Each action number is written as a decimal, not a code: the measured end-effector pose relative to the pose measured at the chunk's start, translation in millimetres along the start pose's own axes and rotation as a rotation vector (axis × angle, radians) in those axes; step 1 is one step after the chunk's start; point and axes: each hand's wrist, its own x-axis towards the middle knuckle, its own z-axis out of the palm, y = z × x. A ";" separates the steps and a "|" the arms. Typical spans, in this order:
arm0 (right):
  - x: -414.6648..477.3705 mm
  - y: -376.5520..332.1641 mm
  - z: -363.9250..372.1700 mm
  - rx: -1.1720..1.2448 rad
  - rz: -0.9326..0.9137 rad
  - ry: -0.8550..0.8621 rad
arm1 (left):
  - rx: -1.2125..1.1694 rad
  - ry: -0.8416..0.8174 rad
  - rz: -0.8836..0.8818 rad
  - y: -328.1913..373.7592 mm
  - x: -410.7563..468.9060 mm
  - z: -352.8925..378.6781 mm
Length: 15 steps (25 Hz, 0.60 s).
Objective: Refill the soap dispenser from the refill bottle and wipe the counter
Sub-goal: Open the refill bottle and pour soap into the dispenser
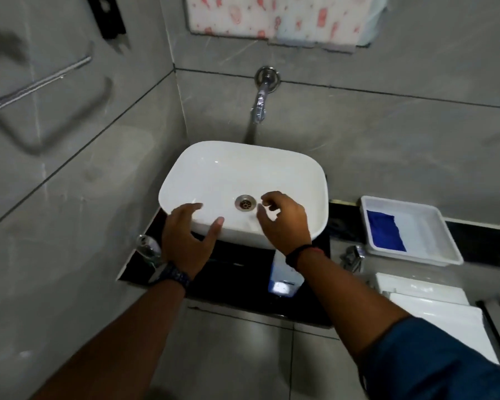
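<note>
Dim, soft overall; glare on basin (pixel 243 171); wide-angle bending at edges.

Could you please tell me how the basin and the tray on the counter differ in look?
The basin has rounded corners; the tray is squarer. The basin shows a metal drain; the tray holds a blue cloth. The basin is larger. Both are white.

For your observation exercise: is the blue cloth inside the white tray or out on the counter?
Inside. The blue cloth lies flat on the floor of the white tray, against its left side, within its raised walls.
</note>
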 end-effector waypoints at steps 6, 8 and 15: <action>-57.7 74.8 -74.5 0.094 0.304 -0.161 | -0.065 -0.426 0.200 59.4 -19.5 55.9; -81.7 89.3 -71.5 0.156 0.381 -0.304 | -0.087 -0.590 0.134 61.2 -28.9 67.8; -102.0 102.6 -37.0 0.192 0.399 -0.335 | -0.140 -0.729 0.093 60.0 -50.4 95.7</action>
